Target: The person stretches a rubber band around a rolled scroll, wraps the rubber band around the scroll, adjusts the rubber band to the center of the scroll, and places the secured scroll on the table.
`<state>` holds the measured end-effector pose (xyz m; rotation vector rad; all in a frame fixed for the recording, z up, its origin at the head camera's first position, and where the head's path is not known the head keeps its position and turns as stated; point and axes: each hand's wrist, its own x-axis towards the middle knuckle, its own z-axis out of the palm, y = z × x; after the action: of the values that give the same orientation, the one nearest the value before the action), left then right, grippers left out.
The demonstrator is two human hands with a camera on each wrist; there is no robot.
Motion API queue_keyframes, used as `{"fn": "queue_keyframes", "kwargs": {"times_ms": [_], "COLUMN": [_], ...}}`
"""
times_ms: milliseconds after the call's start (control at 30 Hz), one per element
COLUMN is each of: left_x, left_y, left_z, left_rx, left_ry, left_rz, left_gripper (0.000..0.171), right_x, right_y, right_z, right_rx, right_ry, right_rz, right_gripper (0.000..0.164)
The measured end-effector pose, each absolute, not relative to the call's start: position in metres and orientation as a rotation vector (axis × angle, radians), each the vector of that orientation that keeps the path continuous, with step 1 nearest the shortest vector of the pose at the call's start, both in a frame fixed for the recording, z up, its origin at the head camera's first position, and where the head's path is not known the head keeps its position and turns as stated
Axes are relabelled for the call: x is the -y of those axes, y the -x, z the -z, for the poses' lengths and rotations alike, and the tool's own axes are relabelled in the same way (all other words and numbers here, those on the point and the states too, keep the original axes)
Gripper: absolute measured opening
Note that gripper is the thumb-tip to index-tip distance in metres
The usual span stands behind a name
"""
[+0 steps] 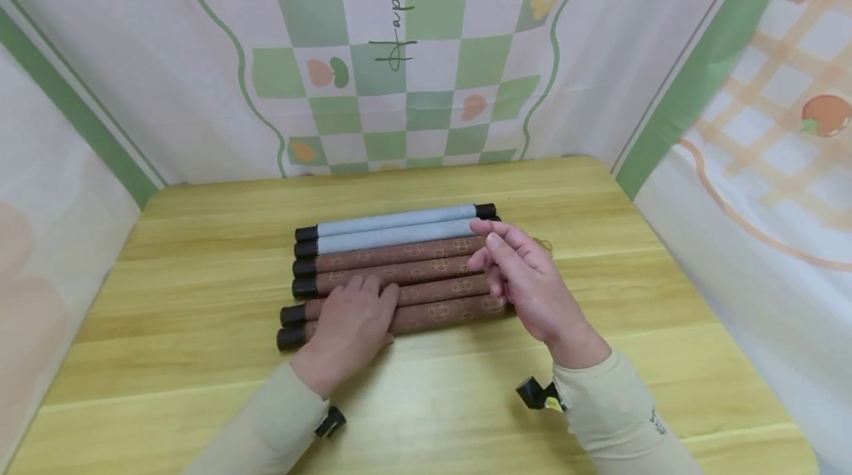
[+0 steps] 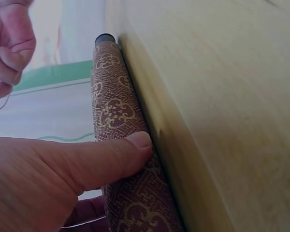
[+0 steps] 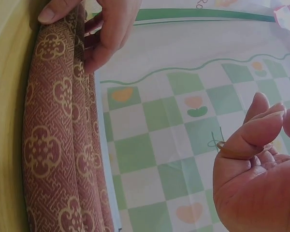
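Several rolled scrolls lie side by side on the table. Two are plain light-blue scrolls (image 1: 396, 221) at the back; nearer are brown scrolls (image 1: 439, 311) with gold flower patterns and black end knobs. My left hand (image 1: 353, 319) grips the two nearest brown ones toward their left ends. In the left wrist view, the thumb presses the front scroll (image 2: 117, 108) and other fingers show beyond it. My right hand (image 1: 532, 286) is raised over the right ends, fingers curled and thumb near the index finger. A thin tan loop (image 1: 546, 246), like a band or cord, sticks out from it.
The wood-grain table (image 1: 426, 401) has a rounded far edge. Behind it hangs a green-and-white checked cloth (image 1: 382, 120), with more printed cloth (image 1: 792, 127) on the right. Small black wrist cameras (image 1: 531, 392) sit beneath both sleeves.
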<state>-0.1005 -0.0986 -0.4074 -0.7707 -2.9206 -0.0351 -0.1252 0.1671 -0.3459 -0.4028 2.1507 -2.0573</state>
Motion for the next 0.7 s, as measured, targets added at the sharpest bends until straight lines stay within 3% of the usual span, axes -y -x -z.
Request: {"fn": "queue_keyframes", "kwargs": {"times_ms": [700], "left_x": [0.087], "left_y": [0.105], "left_z": [0.408], "left_rx": [2.911], "left_ry": [0.891], "left_rz": [-0.025], "left_gripper": [0.065], "right_x": [-0.166], "right_y": [0.127], "right_z": [0.348], "right_rx": [-2.249], "right_ry": [0.337], "right_rz": [1.943], "right_gripper": [0.05]}}
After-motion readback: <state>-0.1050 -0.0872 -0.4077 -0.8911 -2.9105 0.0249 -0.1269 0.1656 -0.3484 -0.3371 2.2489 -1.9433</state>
